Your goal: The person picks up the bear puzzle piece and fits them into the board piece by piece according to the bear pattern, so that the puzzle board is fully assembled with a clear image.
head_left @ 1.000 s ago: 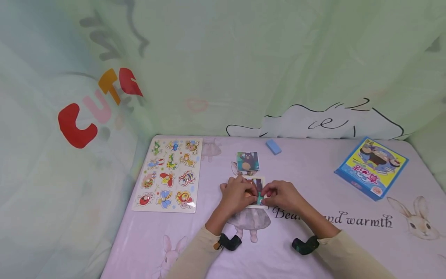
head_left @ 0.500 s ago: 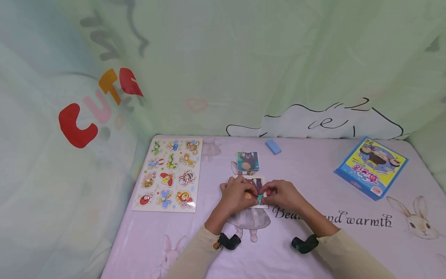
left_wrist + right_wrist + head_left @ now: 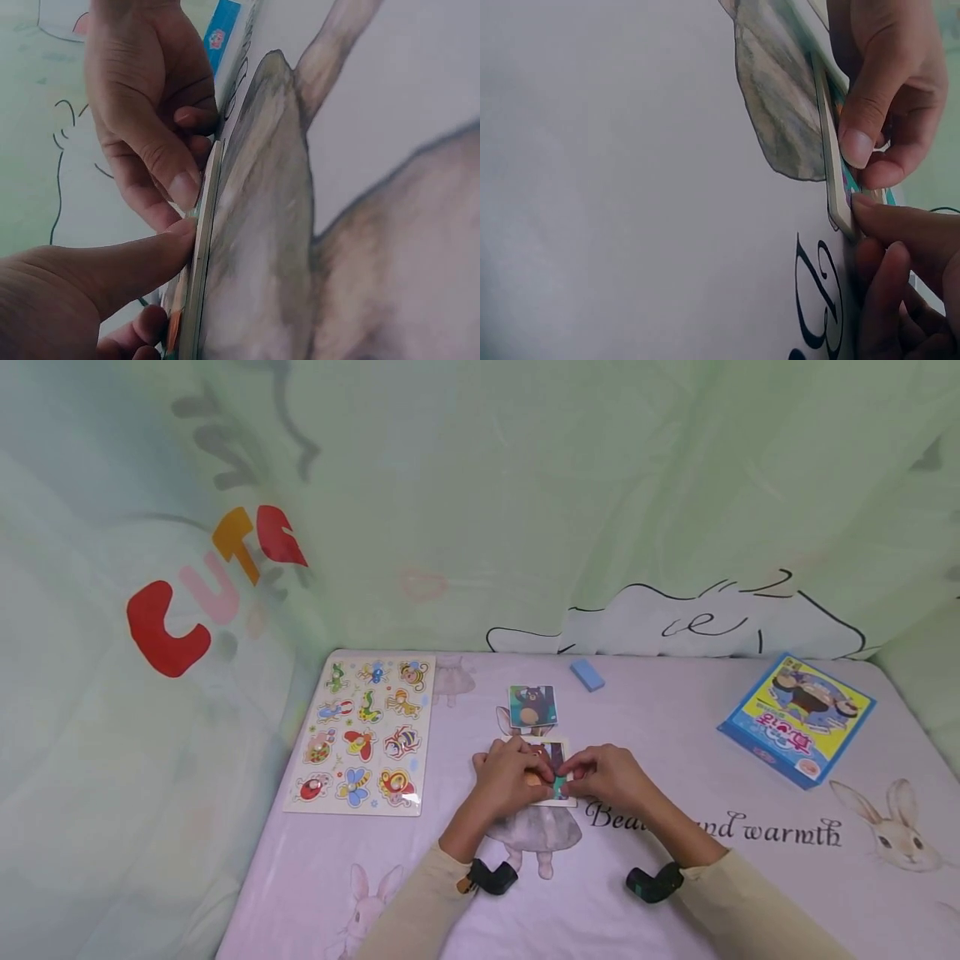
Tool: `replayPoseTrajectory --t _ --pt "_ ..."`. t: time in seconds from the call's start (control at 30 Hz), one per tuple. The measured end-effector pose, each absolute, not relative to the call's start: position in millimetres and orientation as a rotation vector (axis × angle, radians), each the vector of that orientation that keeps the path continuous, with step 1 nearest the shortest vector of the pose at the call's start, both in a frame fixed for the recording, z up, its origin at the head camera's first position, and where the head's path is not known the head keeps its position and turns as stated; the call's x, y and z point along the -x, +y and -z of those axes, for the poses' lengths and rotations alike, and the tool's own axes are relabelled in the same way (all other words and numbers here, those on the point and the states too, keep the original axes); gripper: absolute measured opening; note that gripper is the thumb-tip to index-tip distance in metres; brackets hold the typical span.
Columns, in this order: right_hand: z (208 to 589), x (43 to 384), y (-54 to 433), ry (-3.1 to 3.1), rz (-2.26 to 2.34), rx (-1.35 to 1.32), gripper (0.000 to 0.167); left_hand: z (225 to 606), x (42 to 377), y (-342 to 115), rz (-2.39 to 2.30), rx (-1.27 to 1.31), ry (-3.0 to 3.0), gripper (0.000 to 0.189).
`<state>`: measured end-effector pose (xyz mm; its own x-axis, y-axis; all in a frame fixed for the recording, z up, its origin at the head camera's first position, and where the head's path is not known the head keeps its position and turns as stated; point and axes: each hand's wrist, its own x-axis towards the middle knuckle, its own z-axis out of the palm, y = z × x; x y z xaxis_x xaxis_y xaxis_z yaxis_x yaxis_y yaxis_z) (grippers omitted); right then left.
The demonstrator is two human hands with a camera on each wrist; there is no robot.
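A small white-framed picture puzzle (image 3: 555, 750) with a bear design lies mid-table, partly covered by both hands. My left hand (image 3: 512, 778) reaches over its left and middle part, thumb and forefinger bent together at a puzzle piece (image 3: 559, 787) with teal on it. From the other side my right hand (image 3: 609, 777) pinches at the same spot, by the frame's right edge. In the right wrist view, the right thumb (image 3: 874, 214) touches the frame's edge near its corner. The fingers hide the piece's outline. Just beyond lies a square bear picture card (image 3: 533, 707).
An insect peg puzzle board (image 3: 361, 737) lies to the left. A blue block (image 3: 587, 675) rests near the back edge. At the right sits a blue and yellow box (image 3: 799, 720). A printed cloth (image 3: 675, 893) covers the table, with curtains hanging behind.
Both hands stay over the puzzle with only slight finger shifts. The card, board, block and box have not moved on the table.
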<state>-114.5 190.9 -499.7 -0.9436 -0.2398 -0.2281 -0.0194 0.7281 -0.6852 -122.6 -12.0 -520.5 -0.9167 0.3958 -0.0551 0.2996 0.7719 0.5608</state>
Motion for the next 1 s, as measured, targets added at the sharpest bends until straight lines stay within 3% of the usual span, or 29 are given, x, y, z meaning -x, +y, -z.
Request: replayPoseTrajectory --t 0.33,1.0 --pt "502.1 115.6 192.9 2.571 1.1 0.168 0.036 519.5 125.5 -18.2 -0.886 -0.594 2.734 0.01" --pt "499.4 114.6 188.6 2.657 1.005 0.203 0.037 519.5 124.0 -16.7 -0.866 -0.571 2.755 0.013"
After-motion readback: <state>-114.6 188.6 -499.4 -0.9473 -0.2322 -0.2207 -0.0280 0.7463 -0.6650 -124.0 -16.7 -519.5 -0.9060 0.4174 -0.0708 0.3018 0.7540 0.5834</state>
